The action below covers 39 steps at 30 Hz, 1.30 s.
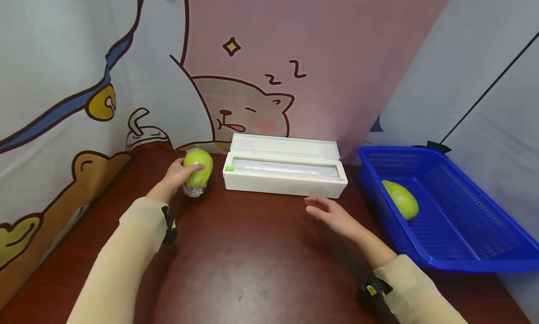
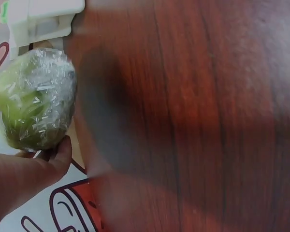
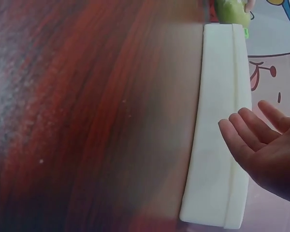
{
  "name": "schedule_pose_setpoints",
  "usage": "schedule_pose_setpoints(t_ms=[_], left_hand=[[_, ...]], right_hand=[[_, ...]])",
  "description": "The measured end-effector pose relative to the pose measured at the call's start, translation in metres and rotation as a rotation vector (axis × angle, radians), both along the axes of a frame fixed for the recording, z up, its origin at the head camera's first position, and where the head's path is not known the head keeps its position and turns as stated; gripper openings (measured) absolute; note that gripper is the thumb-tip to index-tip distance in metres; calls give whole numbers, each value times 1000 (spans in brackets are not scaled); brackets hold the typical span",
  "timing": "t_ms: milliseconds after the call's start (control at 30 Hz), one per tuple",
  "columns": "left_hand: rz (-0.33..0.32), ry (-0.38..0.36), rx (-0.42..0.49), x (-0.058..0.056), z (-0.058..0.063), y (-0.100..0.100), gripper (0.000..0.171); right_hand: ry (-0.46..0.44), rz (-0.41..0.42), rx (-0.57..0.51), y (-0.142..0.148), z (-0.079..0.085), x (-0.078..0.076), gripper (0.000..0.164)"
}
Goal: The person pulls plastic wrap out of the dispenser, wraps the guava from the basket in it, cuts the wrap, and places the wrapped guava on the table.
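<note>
My left hand (image 1: 178,174) grips a green mango-like fruit (image 1: 201,169) at the table's back left. Crumpled clear plastic wrap (image 2: 55,92) covers the fruit's underside, seen closely in the left wrist view. To the right of it stands a white cling film dispenser box (image 1: 286,184), its lid (image 1: 286,145) raised and a roll of clear film (image 1: 286,168) inside. My right hand (image 1: 337,217) hovers just in front of the box's right end, fingers loosely bent and holding nothing. In the right wrist view those fingers (image 3: 241,133) appear before the box's front face.
A blue plastic basket (image 1: 425,256) stands at the right, with another green fruit (image 1: 402,200) inside against its left wall. A green slider (image 1: 229,168) sits at the box's left end. Behind the dark red wooden table (image 1: 236,258) hangs a cartoon-printed cloth (image 1: 337,57).
</note>
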<state>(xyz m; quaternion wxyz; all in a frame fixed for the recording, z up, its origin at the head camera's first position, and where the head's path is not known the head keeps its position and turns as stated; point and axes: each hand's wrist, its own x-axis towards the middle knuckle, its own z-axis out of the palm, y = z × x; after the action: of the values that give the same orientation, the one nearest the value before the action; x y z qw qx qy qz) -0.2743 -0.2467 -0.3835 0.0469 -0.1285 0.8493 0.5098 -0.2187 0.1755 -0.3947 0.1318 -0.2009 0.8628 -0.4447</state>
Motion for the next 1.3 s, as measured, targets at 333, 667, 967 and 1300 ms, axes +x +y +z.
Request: schedule_pose_setpoints(t_ms=[333, 667, 967, 1300], left_hand=[[27, -49, -22, -6, -16, 2, 85], [20, -35, -92, -8, -19, 6, 91], [31, 58, -215, -9, -14, 9, 88], [38, 151, -359, -5, -8, 19, 77]], right_hand=[[-16, 3, 2, -3, -6, 4, 43], [5, -45, 25, 0, -10, 2, 45], [-46, -183, -69, 2, -7, -9, 45], [-174, -361, -105, 18, 0, -23, 54]])
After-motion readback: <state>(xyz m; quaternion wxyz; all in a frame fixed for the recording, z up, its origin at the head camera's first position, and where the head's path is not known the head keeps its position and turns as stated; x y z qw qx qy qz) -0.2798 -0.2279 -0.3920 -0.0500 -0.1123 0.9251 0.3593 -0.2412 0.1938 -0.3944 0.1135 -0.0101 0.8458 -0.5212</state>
